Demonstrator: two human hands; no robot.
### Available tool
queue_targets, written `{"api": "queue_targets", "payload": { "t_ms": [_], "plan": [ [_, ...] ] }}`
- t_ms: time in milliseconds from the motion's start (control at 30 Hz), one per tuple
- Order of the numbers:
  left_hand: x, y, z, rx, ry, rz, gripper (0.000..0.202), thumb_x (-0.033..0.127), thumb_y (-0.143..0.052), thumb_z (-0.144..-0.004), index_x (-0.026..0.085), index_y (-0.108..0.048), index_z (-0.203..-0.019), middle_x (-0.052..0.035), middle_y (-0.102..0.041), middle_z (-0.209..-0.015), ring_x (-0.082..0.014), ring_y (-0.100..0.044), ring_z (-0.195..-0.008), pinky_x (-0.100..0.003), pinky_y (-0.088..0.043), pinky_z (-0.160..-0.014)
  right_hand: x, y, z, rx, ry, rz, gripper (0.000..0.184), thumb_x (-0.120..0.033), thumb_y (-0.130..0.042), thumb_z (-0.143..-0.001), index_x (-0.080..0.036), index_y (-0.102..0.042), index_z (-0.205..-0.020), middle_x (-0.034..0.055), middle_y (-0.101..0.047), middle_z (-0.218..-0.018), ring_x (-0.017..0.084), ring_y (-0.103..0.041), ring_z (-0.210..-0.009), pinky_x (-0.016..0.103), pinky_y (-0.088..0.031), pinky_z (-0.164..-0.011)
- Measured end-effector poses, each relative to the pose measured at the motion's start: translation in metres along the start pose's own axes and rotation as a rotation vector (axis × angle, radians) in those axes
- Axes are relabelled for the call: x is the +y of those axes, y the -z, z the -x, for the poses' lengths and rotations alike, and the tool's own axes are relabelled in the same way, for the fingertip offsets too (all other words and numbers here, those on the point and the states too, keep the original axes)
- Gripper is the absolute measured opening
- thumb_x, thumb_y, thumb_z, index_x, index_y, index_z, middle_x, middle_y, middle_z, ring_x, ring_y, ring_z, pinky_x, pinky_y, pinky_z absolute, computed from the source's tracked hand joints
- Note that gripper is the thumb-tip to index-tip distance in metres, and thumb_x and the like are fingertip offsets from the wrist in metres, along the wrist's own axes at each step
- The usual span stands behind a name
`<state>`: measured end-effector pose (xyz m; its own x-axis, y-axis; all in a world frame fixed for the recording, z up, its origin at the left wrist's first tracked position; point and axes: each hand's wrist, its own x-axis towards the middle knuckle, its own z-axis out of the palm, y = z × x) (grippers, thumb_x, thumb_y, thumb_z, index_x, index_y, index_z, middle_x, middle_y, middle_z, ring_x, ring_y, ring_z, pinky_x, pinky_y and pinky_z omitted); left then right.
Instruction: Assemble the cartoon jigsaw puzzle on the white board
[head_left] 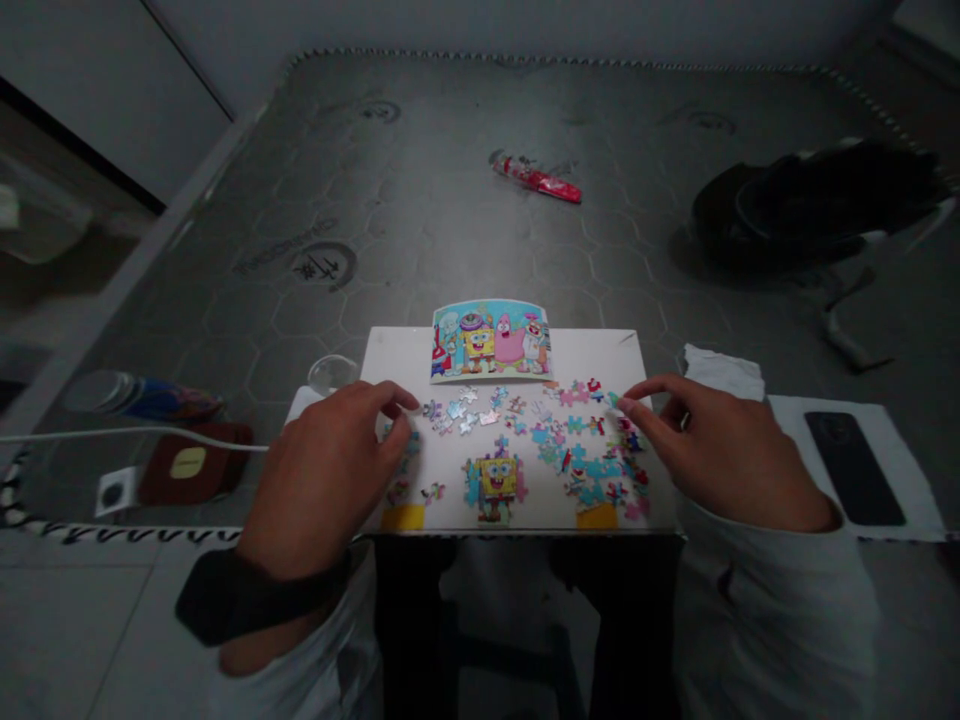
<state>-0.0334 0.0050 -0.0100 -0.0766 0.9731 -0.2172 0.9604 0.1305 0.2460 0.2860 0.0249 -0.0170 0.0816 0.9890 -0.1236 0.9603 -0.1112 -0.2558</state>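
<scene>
Loose jigsaw puzzle pieces (pixel 457 412) lie scattered over a white board (pixel 397 350). At the lower middle, several joined pieces form a yellow sponge character (pixel 496 478). A printed picture card (pixel 491 340) with cartoon figures rests at the board's back. My left hand (pixel 330 455), a black band on its wrist, hovers at the left side, thumb and forefinger apart beside some pieces. At the right side, my right hand (pixel 720 440) pinches thumb and forefinger together at a small green puzzle piece (pixel 613 399). Its other fingers are curled.
A phone (pixel 855 468) lies on white paper at the right. On the left are a bottle (pixel 150 395), a brown box (pixel 191 465), a white cable (pixel 150 432) and a clear cup (pixel 332 373). Farther back are a red pen-like object (pixel 536 178) and a black bag (pixel 810 210).
</scene>
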Motion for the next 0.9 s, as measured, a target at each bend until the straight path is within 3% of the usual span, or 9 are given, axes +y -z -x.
{"api": "queue_targets", "payload": {
  "t_ms": [400, 567, 900],
  "plan": [
    [0.0011, 0.0001, -0.0019, -0.032, -0.014, 0.016, 0.024, 0.022, -0.055, -0.101, 0.024, -0.074, -0.115, -0.0082, -0.072, -0.119, -0.0319, -0.068, -0.098, -0.048, -0.049, -0.082, -0.0027, 0.0012, -0.0017, -0.030, -0.040, -0.010, 0.032, -0.058, -0.061, -0.092, -0.034, -0.079, -0.105, 0.0008, -0.072, -0.075, 0.021, -0.063, -0.065, 0.034, -0.032, -0.058],
    [-0.0019, -0.0016, -0.0011, -0.006, -0.062, 0.055, 0.033, 0.031, -0.045, -0.098, 0.023, -0.073, -0.114, -0.0096, -0.069, -0.115, -0.0334, -0.066, -0.096, -0.050, -0.047, -0.081, -0.0012, 0.0004, -0.0025, -0.036, -0.041, -0.021, 0.034, -0.060, -0.061, -0.091, -0.035, -0.079, -0.103, 0.0007, -0.072, -0.074, 0.022, -0.063, -0.065, 0.034, -0.032, -0.059],
    [-0.0001, -0.0002, -0.0002, -0.024, -0.060, 0.039, 0.054, 0.042, -0.026, -0.098, 0.023, -0.073, -0.117, -0.0114, -0.059, -0.119, -0.0313, -0.063, -0.098, -0.051, -0.046, -0.093, 0.0009, 0.0006, -0.0025, -0.041, -0.047, -0.018, 0.031, -0.059, -0.061, -0.091, -0.035, -0.078, -0.102, -0.0005, -0.071, -0.073, 0.021, -0.063, -0.066, 0.035, -0.034, -0.061]
  ]
}}
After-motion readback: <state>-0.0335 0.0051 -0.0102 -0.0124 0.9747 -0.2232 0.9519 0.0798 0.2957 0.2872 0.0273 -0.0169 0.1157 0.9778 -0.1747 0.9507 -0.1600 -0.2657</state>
